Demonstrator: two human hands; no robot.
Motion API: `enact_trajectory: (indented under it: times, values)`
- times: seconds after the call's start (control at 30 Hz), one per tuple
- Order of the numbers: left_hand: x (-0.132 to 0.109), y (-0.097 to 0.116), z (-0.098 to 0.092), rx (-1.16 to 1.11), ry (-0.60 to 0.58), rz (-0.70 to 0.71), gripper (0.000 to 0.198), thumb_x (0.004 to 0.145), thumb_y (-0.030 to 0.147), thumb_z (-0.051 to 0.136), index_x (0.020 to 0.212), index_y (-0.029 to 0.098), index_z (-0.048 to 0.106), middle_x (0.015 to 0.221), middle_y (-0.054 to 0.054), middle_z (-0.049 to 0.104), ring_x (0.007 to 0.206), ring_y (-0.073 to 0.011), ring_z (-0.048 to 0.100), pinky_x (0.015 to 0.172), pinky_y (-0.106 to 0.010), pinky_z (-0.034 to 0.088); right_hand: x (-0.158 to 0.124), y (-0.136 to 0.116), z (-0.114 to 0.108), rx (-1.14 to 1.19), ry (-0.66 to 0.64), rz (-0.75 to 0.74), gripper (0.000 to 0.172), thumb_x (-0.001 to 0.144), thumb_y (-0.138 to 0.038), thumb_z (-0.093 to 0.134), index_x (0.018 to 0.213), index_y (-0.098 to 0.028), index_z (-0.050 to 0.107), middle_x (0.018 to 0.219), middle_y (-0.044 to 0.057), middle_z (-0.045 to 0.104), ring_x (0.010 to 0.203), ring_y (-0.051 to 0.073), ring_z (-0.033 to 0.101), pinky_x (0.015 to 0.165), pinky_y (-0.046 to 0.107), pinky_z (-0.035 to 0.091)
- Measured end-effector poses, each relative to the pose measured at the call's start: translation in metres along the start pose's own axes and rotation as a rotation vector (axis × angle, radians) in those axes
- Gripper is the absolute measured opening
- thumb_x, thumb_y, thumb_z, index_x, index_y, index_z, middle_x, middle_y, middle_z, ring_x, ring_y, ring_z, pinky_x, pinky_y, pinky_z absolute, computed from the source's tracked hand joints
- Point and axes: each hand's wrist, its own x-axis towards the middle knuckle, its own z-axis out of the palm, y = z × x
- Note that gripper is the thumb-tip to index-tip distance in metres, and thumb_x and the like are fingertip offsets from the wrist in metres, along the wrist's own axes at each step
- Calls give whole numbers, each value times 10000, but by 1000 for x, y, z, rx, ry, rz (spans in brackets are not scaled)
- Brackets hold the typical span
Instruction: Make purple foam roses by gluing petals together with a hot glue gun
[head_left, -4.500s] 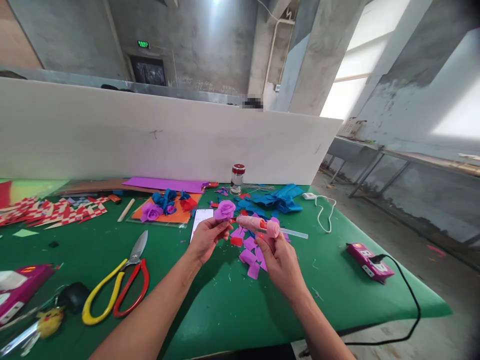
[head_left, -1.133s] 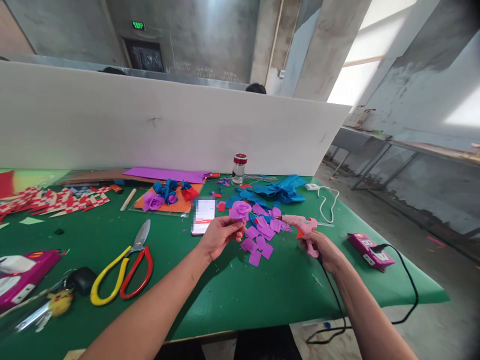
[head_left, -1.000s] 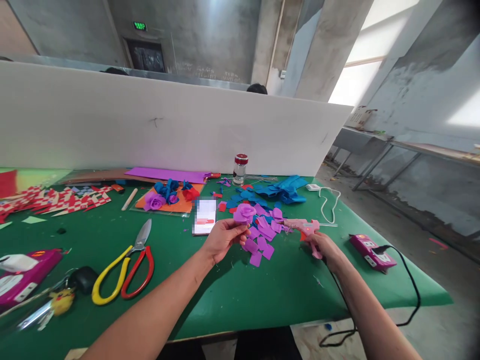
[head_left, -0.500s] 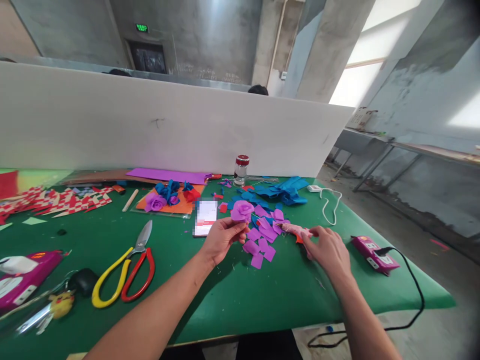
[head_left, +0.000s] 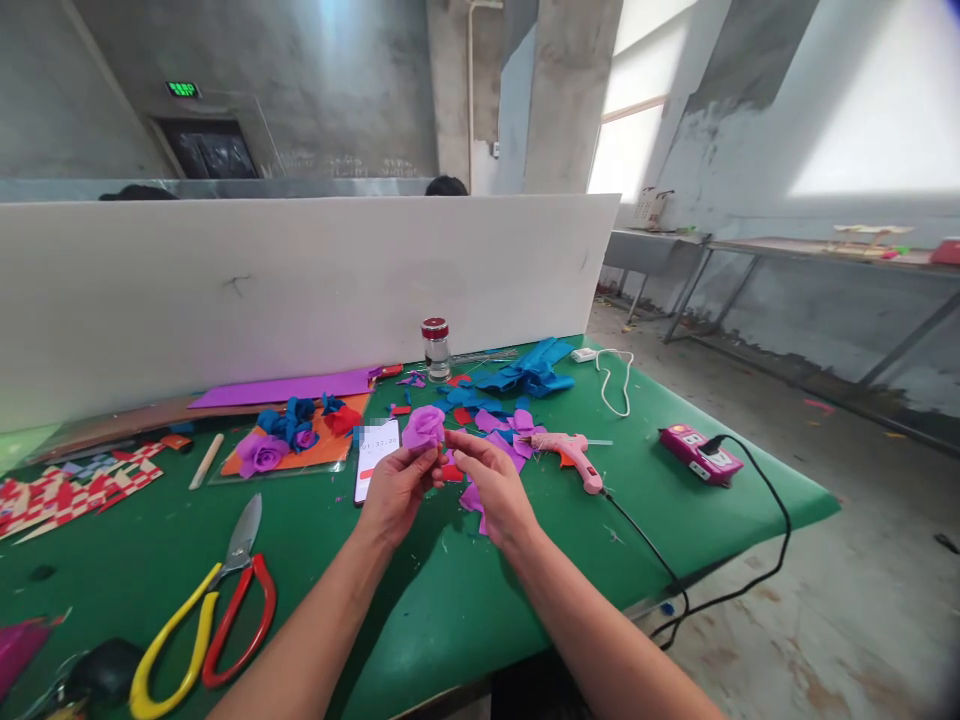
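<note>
In our left hand [head_left: 401, 490] we pinch the purple paper flower [head_left: 424, 428] from below, its bloom facing up above the fingers, over the green table [head_left: 585, 570]. Our right hand [head_left: 495, 490] comes level with the flower from the right, fingers stretched toward its edge; they overlap so closely that we cannot tell whether that hand grips the paper. Just behind our left wrist side we see the phone [head_left: 375, 460], partly blurred. Loose purple pieces [head_left: 472, 498] lie beneath our right hand. Beyond it, to the right, the pink glue gun [head_left: 574, 450] rests on its side, and the scissors [head_left: 241, 545] lie well to our left.
</note>
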Motion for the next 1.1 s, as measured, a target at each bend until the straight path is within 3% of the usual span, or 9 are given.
enact_trajectory:
  times: [0.2,0.43,0.67,0.9,1.1]
  values:
    - [-1,2,2,9,-7,6,299,556,275,870,771,116,737,648,-31,686,518,-83,571,524,-209,480,1,4,6,66,-7,43,328,689,-289,683,996,-183,727,972,59,730,790,180,646,695,299,504]
    - [-2,1,2,35,4,19,314,554,280,866,791,114,744,648,-25,678,521,-81,566,516,-204,469,-4,5,7,-6,32,4,325,718,-308,671,1018,-189,712,1037,64,710,827,177,631,736,303,498]
    - [-1,0,2,69,-13,37,312,566,303,859,804,131,754,641,-14,673,521,-80,557,533,-212,471,-7,4,8,-113,45,-68,266,756,-284,619,1000,-216,701,1028,51,683,769,177,631,651,300,515]
    - [-1,-1,3,60,-1,50,321,552,304,869,813,150,767,642,-20,689,545,-93,575,559,-218,483,-13,6,7,-412,74,-353,296,800,-185,567,1050,-270,700,1038,56,636,998,222,564,869,377,469]
    - [0,-2,2,49,48,55,343,526,295,883,817,152,772,700,-42,721,616,-117,614,609,-227,500,-23,5,13,-545,72,-399,379,832,-169,532,1170,-296,647,1043,73,594,1002,241,520,891,408,426]
